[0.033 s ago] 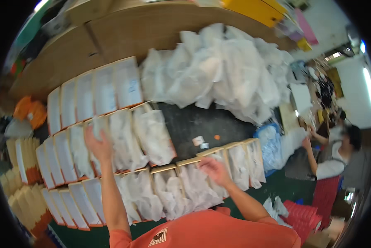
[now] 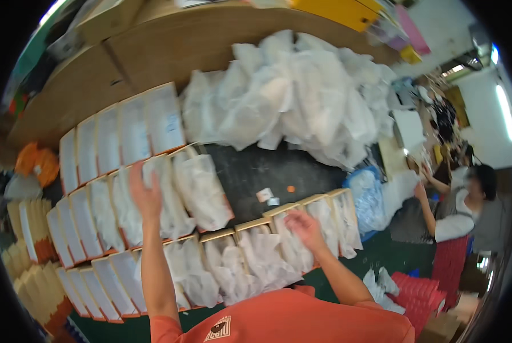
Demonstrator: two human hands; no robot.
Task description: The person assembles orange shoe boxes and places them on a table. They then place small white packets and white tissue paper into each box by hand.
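Presently, view: head camera, looking down over a dark worktop (image 2: 256, 166).
Left hand (image 2: 146, 197): raised above the middle row; fingers spread and extended, grip unclosed, nothing seen in it. Contact with the packing below cannot be told.
Right hand (image 2: 306, 228): above the front row, toward its right end; fingers apart and loosely bent, grip slack, nothing seen in it. Contact with the carton below cannot be told.
Middle-row cartons (image 2: 124, 214): long, narrow and lidless, set side by side. Those at the left end show bare white interiors; those about the left hand hold white-wrapped contents.
Front-row cartons (image 2: 290, 246): nearest the person's body. White-wrapped contents fill the right part, beneath and on either side of the right hand; white interiors show at the left end.
Back-row cartons (image 2: 164, 120): beyond the middle row, at its left, white interiors facing up.
Wrapped bundles (image 2: 307, 97): large white heap at the far side, right of the back row.
Loose items: pale paper slips (image 2: 265, 195) and a small orange disc (image 2: 290, 189), between the heap and the front row.
Bags: blue plastic bag (image 2: 363, 197) near the right end of the front row; orange bag (image 2: 39, 163) at far left.
Co-worker (image 2: 456, 220): at right, well apart from the person's hands, arms raised.
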